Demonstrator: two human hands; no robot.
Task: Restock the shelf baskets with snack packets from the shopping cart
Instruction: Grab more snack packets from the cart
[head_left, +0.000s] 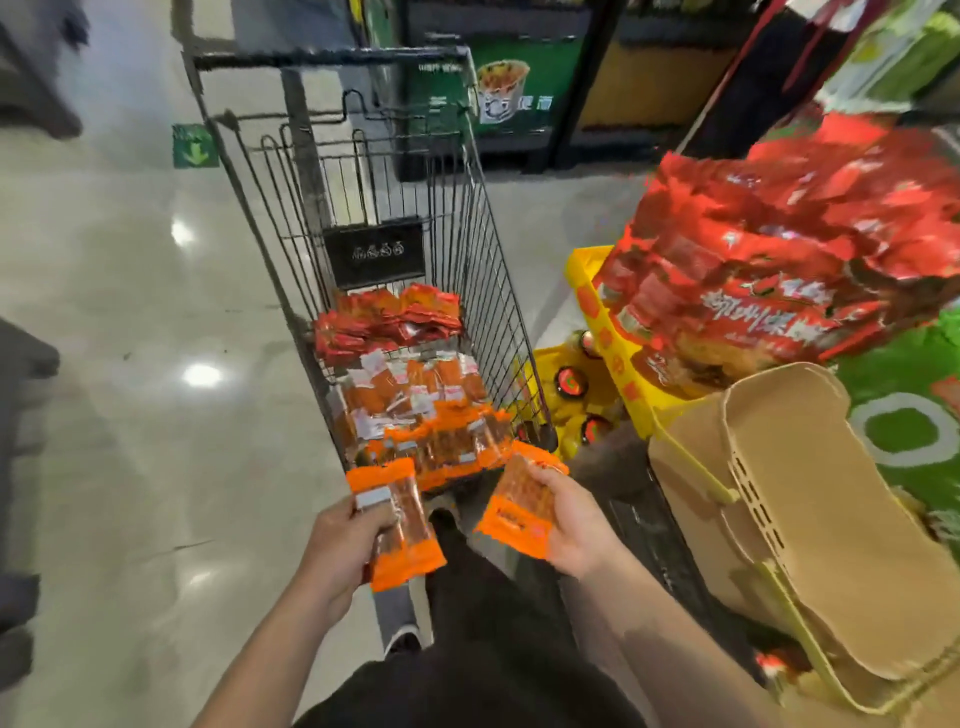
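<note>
The left hand (340, 545) holds an orange snack packet (397, 525) upright in front of the body, its grip clamped on the packet with the thumb across the front and the fingers curled behind. The right hand (569, 525) holds a second orange packet (519, 506), tilted toward the left, its grip likewise clamped on it from the right edge. Both packets hang just above the near end of the shopping cart (358, 218), a wire cart standing on the shiny floor (130, 415). Inside the cart lie more packets: a heap of orange packets (441, 439) at the near end, clear-fronted packets with white labels (410, 387) in the middle, and a pile of red packets (389, 322) at the far end below a black sign. To the right of the cart, a tan plastic basket (810, 514) sits tilted at the shelf edge, beside the right forearm. Beyond it, a big mound of red packets (789, 265) fills a yellow bin (605, 332). The person's dark trousers and one shoe show between the arms.
</note>
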